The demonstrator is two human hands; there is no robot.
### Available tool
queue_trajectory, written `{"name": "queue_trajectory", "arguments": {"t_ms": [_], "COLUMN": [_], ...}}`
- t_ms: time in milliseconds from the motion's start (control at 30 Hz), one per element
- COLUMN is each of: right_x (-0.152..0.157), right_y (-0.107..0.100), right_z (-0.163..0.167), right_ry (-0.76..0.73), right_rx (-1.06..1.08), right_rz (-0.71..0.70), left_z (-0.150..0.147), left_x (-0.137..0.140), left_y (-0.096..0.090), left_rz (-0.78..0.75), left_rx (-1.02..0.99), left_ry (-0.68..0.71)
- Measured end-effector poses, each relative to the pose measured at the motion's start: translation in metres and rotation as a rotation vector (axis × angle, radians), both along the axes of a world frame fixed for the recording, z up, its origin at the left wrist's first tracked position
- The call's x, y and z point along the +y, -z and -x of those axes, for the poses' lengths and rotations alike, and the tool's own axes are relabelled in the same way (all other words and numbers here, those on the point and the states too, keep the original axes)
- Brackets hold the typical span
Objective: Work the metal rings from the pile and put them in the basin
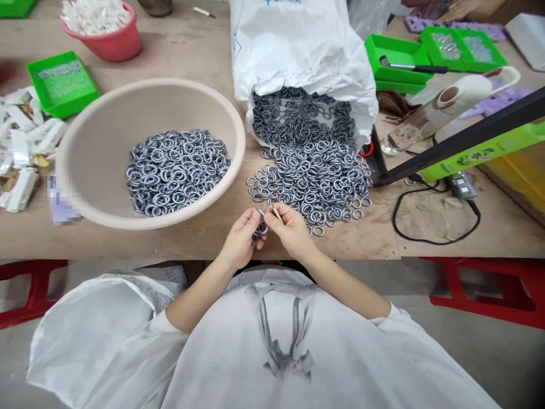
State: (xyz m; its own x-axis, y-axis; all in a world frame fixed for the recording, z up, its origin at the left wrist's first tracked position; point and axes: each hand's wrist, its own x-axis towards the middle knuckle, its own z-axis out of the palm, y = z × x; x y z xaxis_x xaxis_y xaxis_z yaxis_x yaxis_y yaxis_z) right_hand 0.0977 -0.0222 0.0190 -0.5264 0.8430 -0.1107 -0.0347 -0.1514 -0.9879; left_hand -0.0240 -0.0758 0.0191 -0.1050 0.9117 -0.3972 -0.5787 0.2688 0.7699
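Grey metal-look rings (260,227) are gripped in my left hand (244,238), just over the table's front edge. My right hand (293,230) pinches a thin pale stick (276,213), its tip close to those rings. Right in front of both hands a loose pile of rings (319,179) spreads over the table. It spills from the mouth of a white sack (298,51) lying on its side, with more rings inside. To the left, a wide beige basin (97,136) holds a heap of similar rings (179,170).
A pink bowl (114,42), a green tray (63,85) and white pieces (21,147) lie at left. At right are green trays (398,54), a hammer-like tool (413,67), a bottle (443,108), a black bar (464,136) and a cable (438,241). A person's hand (464,8) shows top right.
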Motion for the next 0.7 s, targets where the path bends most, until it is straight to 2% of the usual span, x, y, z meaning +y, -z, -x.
{"name": "queue_trajectory", "arguments": {"t_ms": [67, 200, 300, 500, 700], "right_x": [-0.006, 0.0, 0.01, 0.006, -0.001], "right_y": [0.0, -0.001, -0.005, -0.019, -0.021], "right_z": [-0.001, -0.009, -0.017, -0.029, -0.027], "right_ry": [0.039, 0.048, 0.048, -0.1, -0.12], "right_rx": [-0.002, -0.035, -0.146, -0.463, -0.595], "right_rz": [-0.021, -0.192, -0.308, -0.774, -0.899], "left_z": [-0.004, -0.005, -0.003, -0.002, -0.004], "left_x": [0.001, 0.002, 0.001, 0.001, 0.0], "left_y": [-0.001, -0.004, -0.007, -0.011, -0.013], "left_rz": [-0.014, -0.04, -0.055, -0.022, 0.001], "left_rx": [0.012, 0.011, -0.017, -0.071, -0.076], "left_ry": [0.011, 0.085, 0.121, 0.077, 0.079]}}
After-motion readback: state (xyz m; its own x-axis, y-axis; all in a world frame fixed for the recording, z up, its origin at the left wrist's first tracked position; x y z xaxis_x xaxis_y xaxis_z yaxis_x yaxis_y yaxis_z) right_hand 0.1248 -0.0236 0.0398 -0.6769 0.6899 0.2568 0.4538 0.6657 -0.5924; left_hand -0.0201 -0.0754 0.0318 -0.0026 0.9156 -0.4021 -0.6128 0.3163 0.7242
